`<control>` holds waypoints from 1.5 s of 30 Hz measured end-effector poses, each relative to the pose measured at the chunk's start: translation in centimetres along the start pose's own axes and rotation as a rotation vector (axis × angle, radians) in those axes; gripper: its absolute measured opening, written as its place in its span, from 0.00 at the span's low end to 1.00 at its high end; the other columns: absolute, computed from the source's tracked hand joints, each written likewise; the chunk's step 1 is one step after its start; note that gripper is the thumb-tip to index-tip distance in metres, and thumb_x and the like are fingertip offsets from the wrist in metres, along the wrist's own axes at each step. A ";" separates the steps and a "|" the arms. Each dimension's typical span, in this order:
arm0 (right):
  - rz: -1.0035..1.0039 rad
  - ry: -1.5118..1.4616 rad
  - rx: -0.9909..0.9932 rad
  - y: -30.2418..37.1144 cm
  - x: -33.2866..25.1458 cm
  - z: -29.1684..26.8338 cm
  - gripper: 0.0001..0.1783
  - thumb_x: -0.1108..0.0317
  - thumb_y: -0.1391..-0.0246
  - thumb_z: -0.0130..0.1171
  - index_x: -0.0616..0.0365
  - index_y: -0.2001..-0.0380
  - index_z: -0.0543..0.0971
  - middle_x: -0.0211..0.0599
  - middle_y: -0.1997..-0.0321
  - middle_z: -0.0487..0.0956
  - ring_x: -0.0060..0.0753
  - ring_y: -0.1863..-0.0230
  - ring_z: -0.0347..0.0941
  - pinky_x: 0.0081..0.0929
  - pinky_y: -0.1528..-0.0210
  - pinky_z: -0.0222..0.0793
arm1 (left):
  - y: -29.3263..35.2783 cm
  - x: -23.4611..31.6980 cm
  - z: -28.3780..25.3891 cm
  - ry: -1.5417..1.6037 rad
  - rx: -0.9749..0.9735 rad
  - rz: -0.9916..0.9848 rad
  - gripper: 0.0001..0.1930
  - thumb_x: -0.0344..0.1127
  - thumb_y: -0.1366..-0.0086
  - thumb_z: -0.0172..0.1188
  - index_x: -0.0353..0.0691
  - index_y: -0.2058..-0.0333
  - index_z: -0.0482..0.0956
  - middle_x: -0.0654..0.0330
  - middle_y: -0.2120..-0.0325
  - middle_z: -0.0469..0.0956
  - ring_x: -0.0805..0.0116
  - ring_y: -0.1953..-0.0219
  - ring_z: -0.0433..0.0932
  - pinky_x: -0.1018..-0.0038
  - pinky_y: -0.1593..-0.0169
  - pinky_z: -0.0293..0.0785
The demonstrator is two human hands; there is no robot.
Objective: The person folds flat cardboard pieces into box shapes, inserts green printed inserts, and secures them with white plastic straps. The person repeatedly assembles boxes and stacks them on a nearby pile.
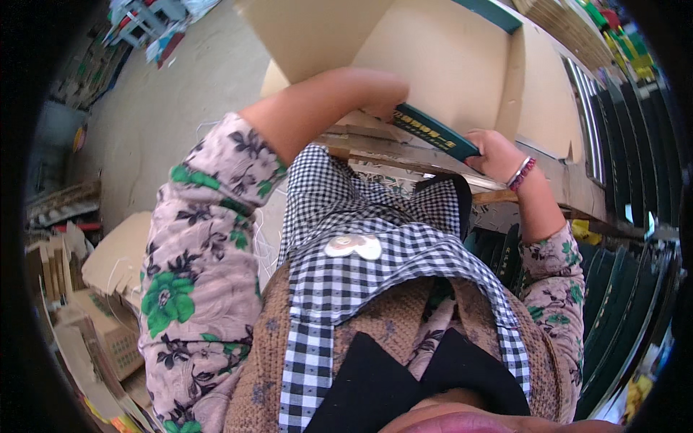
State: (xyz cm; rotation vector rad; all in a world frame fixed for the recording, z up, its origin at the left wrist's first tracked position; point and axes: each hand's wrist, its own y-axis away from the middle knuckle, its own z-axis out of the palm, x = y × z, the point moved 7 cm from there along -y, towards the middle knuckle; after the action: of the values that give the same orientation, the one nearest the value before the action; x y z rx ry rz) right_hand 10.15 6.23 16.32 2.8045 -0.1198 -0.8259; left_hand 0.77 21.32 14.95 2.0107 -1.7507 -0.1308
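A cardboard box, plain brown inside and dark green outside, lies open on a workbench in front of me. Its narrow near wall is green with gold lettering. My right hand grips the right end of that wall, the thumb near its edge. At the wall's left end is my left hand, bent inward and slightly blurred; its fingers look curled round the corner and are partly hidden. A large brown flap stands raised at the box's left side.
The wooden workbench has its near edge just beyond my apron. Dark green panels stand stacked at my right. Cardboard boxes and sheets crowd the lower left. Stools stand on the concrete floor at the far left.
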 end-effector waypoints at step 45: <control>-0.013 -1.597 0.897 6.3 6.6 2.1 0.25 0.63 0.39 0.48 0.58 0.40 0.63 0.36 0.44 0.71 0.33 0.47 0.70 0.30 0.50 0.70 | 16.5 -3.7 -0.8 0.241 1.173 -0.426 0.36 0.41 0.47 0.66 0.40 0.41 0.62 0.47 0.50 0.71 0.55 0.46 0.70 0.56 0.43 0.60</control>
State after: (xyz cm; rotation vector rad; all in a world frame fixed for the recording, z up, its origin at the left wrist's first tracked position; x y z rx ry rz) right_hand 14.38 -1.25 12.56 1.7372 -0.8226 -3.3046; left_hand -14.66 23.83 21.52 2.9608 -1.2795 1.2082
